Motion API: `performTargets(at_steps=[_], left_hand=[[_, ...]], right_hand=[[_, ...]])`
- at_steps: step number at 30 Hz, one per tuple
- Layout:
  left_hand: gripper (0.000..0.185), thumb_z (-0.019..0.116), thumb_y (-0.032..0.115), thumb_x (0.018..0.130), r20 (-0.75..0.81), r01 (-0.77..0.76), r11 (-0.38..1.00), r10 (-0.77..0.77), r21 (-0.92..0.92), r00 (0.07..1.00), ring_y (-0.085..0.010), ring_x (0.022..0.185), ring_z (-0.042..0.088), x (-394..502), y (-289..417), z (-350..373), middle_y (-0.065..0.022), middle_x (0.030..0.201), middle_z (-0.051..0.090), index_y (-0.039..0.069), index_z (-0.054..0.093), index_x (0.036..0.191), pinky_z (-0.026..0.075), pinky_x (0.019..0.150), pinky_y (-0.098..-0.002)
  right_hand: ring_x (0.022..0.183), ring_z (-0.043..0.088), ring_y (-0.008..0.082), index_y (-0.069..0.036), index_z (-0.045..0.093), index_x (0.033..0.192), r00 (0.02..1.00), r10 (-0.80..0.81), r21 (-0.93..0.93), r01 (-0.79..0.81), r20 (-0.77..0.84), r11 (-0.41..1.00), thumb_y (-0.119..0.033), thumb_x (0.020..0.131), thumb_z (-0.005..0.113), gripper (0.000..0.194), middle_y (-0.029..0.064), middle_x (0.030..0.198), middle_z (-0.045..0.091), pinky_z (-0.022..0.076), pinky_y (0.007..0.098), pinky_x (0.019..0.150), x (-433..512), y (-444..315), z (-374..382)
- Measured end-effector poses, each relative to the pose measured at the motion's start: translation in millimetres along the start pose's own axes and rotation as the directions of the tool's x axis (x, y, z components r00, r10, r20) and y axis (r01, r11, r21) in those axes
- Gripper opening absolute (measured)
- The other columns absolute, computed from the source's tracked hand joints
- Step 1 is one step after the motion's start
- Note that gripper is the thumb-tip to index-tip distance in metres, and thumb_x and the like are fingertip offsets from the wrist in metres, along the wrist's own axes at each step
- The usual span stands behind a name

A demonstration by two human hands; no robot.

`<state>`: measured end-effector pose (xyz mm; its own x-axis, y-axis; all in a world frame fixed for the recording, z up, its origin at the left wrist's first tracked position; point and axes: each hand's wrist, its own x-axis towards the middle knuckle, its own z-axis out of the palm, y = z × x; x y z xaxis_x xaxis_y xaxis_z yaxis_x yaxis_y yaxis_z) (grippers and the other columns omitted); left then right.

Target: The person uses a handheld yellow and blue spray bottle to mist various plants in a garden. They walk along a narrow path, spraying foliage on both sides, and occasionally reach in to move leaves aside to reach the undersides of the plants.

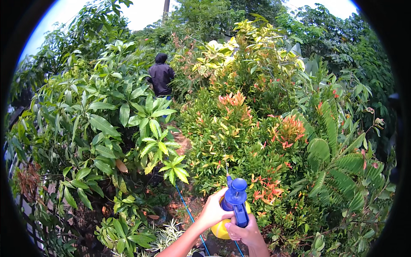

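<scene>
Both hands are on a pump sprayer with a blue head (236, 196) and a yellow bottle (220, 230), low and right of centre. My left hand (214, 207) wraps around the sprayer's neck from the left side. On the right, my right hand (243, 229) grips the blue handle and trigger part. The nozzle (228, 178) points away from me, at a dense shrub (221, 141) with green, orange and red leaves. Fine droplets seem to show just past the nozzle. The bottle's base is partly hidden by my hands.
A person (161, 75) in a dark jacket stands farther along a narrow dirt path (182, 141), back turned. Large-leaved branches (104, 125) crowd the left side. A blue hose or cord (189, 212) runs along the ground. A metal fence (30, 221) shows at lower left.
</scene>
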<state>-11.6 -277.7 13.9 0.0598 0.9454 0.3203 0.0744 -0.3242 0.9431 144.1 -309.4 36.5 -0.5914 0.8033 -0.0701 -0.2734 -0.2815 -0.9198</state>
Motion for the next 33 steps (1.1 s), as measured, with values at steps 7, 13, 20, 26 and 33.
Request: performTargets(at_steps=[7,13,20,26,33], left_hand=[[0.060,0.078,0.011,0.061,0.053,0.095,0.973,-0.085,-0.212,0.995,-0.0108,0.095,0.058,-1.9,-7.1,7.9,-0.0057,0.105,0.065,-0.002,0.058,0.115,0.044,0.093,-0.0294],[0.063,0.079,0.013,0.061,0.041,-0.035,0.990,0.041,-0.137,0.998,-0.0110,0.093,0.058,3.3,1.0,14.5,-0.0074,0.104,0.065,-0.001,0.057,0.118,0.045,0.091,-0.0289],[0.060,0.077,0.014,0.063,0.097,0.067,0.974,-0.046,-0.217,0.994,-0.0119,0.094,0.057,-4.0,-5.8,22.5,-0.0062,0.104,0.064,0.001,0.057,0.118,0.044,0.091,-0.0297],[0.056,0.080,0.011,0.064,0.069,-0.064,0.984,0.076,-0.166,0.995,-0.0118,0.096,0.058,3.1,-1.5,34.2,-0.0045,0.106,0.063,0.001,0.058,0.115,0.044,0.092,-0.0294],[0.071,0.076,0.017,0.063,0.132,0.017,0.993,-0.001,-0.121,0.991,-0.0195,0.098,0.060,6.6,-8.7,37.8,-0.0133,0.109,0.063,0.002,0.050,0.127,0.045,0.092,-0.0334]], right_hand=[[0.036,0.035,0.0053,-0.006,0.047,0.063,0.999,0.012,0.074,-0.010,-0.035,0.997,-0.004,0.084,0.065,0.028,-0.0015,0.050,0.044,0.0254,0.0224,0.035,-5.1,1.5,0.7],[0.035,0.034,0.0067,-0.004,0.044,0.062,0.996,-0.075,0.002,0.076,-0.045,0.997,0.002,0.083,0.062,0.028,0.0008,0.048,0.042,0.0262,0.0230,0.035,-17.0,-10.4,4.5],[0.039,0.036,0.0043,-0.007,0.047,0.067,0.995,0.077,0.007,-0.077,-0.064,0.997,-0.007,0.085,0.066,0.026,-0.0036,0.051,0.042,0.0253,0.0220,0.037,-21.3,-11.2,2.8],[0.040,0.038,0.0041,-0.007,0.047,0.063,0.990,-0.068,-0.106,0.055,-0.127,0.993,-0.007,0.083,0.067,0.028,-0.0038,0.050,0.042,0.0268,0.0219,0.038,-32.2,-13.5,2.7],[0.039,0.038,0.0055,-0.007,0.046,0.061,0.991,0.013,0.060,-0.005,-0.136,0.998,-0.004,0.083,0.066,0.030,-0.0021,0.048,0.042,0.0266,0.0224,0.037,-30.0,-13.8,-5.1]])
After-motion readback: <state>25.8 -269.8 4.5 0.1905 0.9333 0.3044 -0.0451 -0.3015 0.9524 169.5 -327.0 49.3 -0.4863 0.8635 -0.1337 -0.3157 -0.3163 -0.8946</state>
